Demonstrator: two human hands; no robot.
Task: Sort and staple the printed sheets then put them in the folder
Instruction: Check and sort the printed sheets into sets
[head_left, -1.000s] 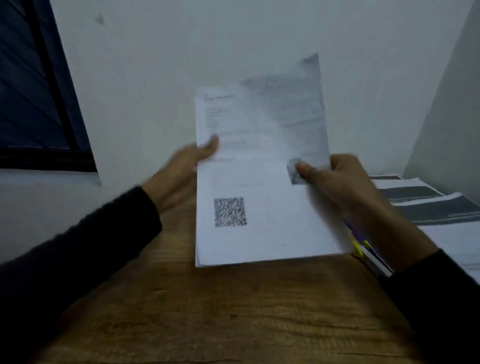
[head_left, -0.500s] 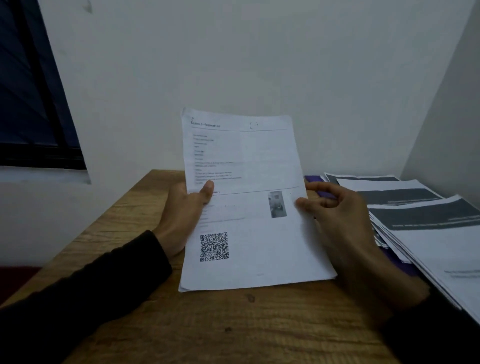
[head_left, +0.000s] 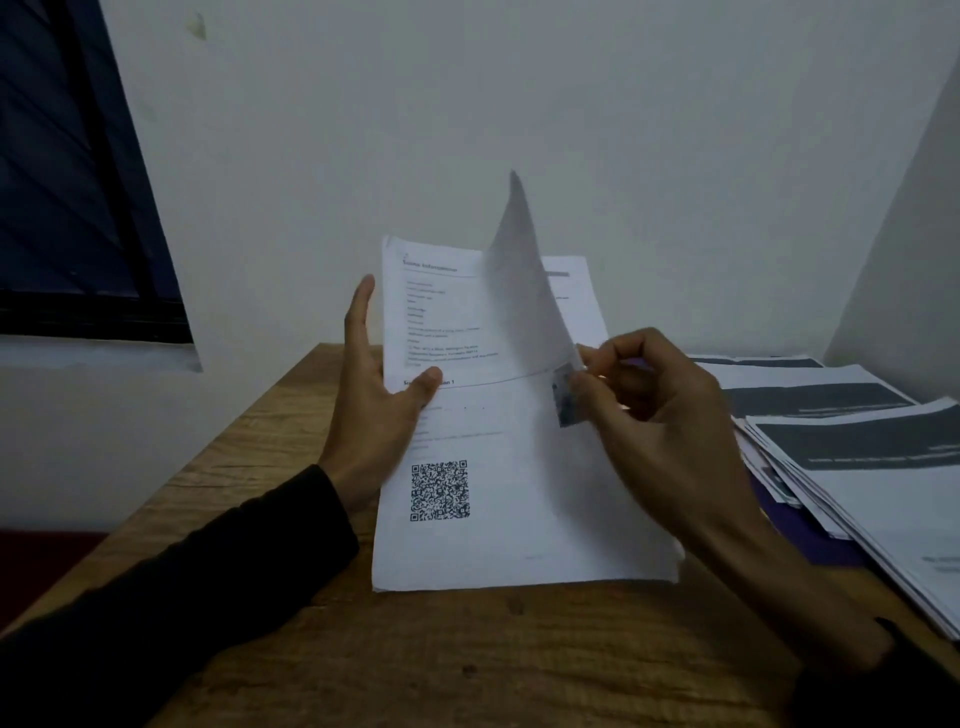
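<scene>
Sorting step, by the look of it; no stapler seen, nothing stapled yet.

Sheets (head_left: 498, 499): small sheaf held above the near middle of the table (head_left: 249, 457), bottom edge resting on or just over the wood (cannot tell which). Long axis runs away from the person, tilted up toward the wall; heading at the far end, QR code near the bottom, so text reads upright to the wearer.

Left hand (head_left: 376, 400): thumb pressed on the top page near the left edge, fingers spread behind the sheaf, clamping it.

Right hand (head_left: 660, 431): thumb and fingertips pinch the top page's right edge and curl it upward, its corner standing in a peak; a second page shows behind at upper right.

Pile (head_left: 852, 457) of other printed sheets, fanned, lies well to the right, on something purple (possibly the folder; too dark to be sure).

Next move, as I judge it: peel the top page clear to check the one beneath, keeping the left thumb firm so the rest stays squared. Thin paper; a hard pinch would crease it.
</scene>
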